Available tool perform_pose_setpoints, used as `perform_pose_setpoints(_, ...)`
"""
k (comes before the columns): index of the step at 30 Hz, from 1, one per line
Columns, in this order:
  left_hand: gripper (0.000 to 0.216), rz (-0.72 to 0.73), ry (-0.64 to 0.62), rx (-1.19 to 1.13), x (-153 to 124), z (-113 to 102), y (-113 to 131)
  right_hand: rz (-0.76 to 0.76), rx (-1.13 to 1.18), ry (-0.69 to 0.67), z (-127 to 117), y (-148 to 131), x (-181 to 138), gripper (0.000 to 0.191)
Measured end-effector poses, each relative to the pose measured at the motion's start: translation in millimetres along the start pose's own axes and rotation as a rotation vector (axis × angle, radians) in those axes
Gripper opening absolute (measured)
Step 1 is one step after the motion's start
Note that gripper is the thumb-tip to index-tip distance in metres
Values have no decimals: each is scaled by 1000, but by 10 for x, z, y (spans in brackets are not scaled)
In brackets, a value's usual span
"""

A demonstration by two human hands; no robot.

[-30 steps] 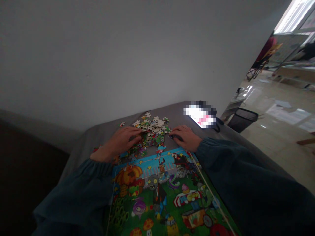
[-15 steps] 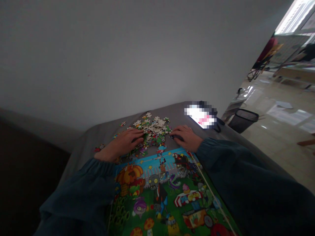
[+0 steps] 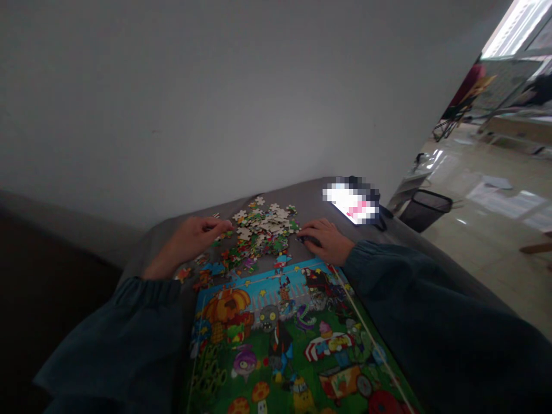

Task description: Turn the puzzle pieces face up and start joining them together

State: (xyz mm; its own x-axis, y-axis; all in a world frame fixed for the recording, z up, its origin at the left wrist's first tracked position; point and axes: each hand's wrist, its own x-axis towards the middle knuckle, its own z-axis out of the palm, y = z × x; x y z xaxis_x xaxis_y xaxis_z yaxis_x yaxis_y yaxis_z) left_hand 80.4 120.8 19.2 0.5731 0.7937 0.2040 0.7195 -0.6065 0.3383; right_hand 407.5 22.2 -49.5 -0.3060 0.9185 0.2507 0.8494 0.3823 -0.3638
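Observation:
A heap of jigsaw puzzle pieces [image 3: 271, 223] lies on the grey cloth, some showing bare backs and others coloured faces. At its left edge is my left hand [image 3: 187, 240], thumb and fingers pinched together; anything between the fingertips is too small to make out. On the right side of the heap my right hand [image 3: 325, 238] rests on the cloth with curled fingers. A small dark thing shows at its fingertips, its kind unclear. Closer to me lies a puzzle board [image 3: 276, 339] with a colourful cartoon picture of zombies and plants.
Behind the grey-covered table [image 3: 302, 201] rises a pale wall [image 3: 241, 103]. A lit phone [image 3: 351, 202], blurred out, lies at the back right beside a dark object. Beyond the right edge, a black mesh bin [image 3: 426, 208] stands near the tiled floor [image 3: 478, 213].
My left hand has moved left, off the heap, uncovering loose pieces by the board's upper left corner. Its fingers are now pinched. My right hand has stayed in place.

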Motion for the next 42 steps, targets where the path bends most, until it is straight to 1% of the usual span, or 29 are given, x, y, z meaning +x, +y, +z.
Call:
perform_pose_setpoints(2, 46, -4, 20, 44, 25, 117, -57, 0, 4, -1, -1, -1, 1, 31)
perform_pose_setpoints(4, 45, 33, 25, 83, 49, 281, -79, 4, 5, -3, -2, -3, 1, 31)
perform_pose_setpoints(7, 46, 91, -8, 138, 58, 511, -68, 7, 1, -5, -2, -4, 0, 31)
perform_pose_setpoints(10, 45, 97, -32, 191, 41, 618, -57, 9, 1, -5, 0, -1, -2, 31)
perform_pose_setpoints(15, 42, 98, -44, 245, 41, 587, -74, 10, -1, -8, 7, 6, -3, 31)
perform_pose_setpoints(20, 37, 104, -48, 245, 50, 576, -71, 8, -5, -8, 2, -4, 0, 31)
perform_pose_setpoints(26, 44, 47, -16, 239, 48, 651, -106, 7, -6, -13, -4, -6, 0, 31)
perform_pose_setpoints(32, 41, 29, -1, 173, 88, 655, -131, 4, -7, -10, 0, -4, -3, 31)
perform_pose_setpoints(36, 34, 38, -4, 126, 105, 560, -88, 1, -2, -6, -8, -12, -5, 31)
perform_pose_setpoints(40, 33, 54, 5, 109, 80, 372, -16, 1, 0, -11, -9, -10, -6, 31)
perform_pose_setpoints(42, 33, 80, -16, 109, 56, 288, 13, 1, 1, -11, -5, -5, -5, 31)
